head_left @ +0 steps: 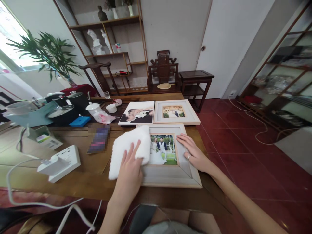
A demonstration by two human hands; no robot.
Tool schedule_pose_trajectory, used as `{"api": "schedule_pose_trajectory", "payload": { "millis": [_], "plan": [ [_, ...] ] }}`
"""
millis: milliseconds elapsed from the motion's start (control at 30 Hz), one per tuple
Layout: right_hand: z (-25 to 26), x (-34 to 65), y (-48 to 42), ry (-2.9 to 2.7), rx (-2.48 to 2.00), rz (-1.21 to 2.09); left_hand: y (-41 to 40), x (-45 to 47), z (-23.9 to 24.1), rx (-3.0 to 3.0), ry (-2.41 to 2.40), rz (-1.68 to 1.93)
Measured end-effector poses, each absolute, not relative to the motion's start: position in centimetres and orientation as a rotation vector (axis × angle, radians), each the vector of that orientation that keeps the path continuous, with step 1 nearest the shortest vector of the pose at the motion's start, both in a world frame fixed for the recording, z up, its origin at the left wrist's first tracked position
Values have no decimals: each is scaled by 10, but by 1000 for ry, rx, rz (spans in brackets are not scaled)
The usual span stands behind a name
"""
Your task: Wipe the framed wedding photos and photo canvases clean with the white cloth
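Observation:
A pale wooden picture frame [168, 177] lies face up near the table's front edge, with a photo [162, 151] of two people in wedding clothes in its middle. Over its left side is spread a fluffy white cloth [131, 139], hiding that border and part of the photo. My left hand [130, 169] rests on the cloth, fingers stretched out and pressing it flat. On the right border lies my right hand [195, 154], open, its fingers extended to the photo's edge; a ring is on one finger.
Behind are a second framed photo [192, 112] and a black-and-white picture [128, 112]. To the left on the wooden table [97, 180] are a power strip [64, 162], a small box [45, 138], a blue box [80, 121], a white teapot [94, 108] and a dark pot [60, 113].

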State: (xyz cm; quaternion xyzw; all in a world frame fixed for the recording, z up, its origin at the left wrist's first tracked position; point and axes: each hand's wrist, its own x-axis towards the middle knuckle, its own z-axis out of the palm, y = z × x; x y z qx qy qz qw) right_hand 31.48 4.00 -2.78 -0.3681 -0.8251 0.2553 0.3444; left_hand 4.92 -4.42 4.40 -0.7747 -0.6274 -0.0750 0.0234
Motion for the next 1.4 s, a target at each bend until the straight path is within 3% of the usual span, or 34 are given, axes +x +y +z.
{"api": "schedule_pose_trajectory", "payload": {
  "millis": [167,400,667,967,1167,1400],
  "plan": [
    [-29,314,41,-2130,-927,626,11,43,56,-2451,-1929,-253],
    [-29,312,40,-2098,-954,640,41,28,58,-2596,-1725,1],
    [-28,308,40,-2071,-984,635,-26,43,68,-2659,-1771,316],
    [-27,309,39,-2086,-987,640,-93,29,31,-2718,-1764,52],
    [-28,311,39,-2106,-936,615,-25,43,57,-2579,-1861,-8],
    [-29,312,40,-2109,-916,606,52,36,56,-2551,-1753,-94]
  ]
}}
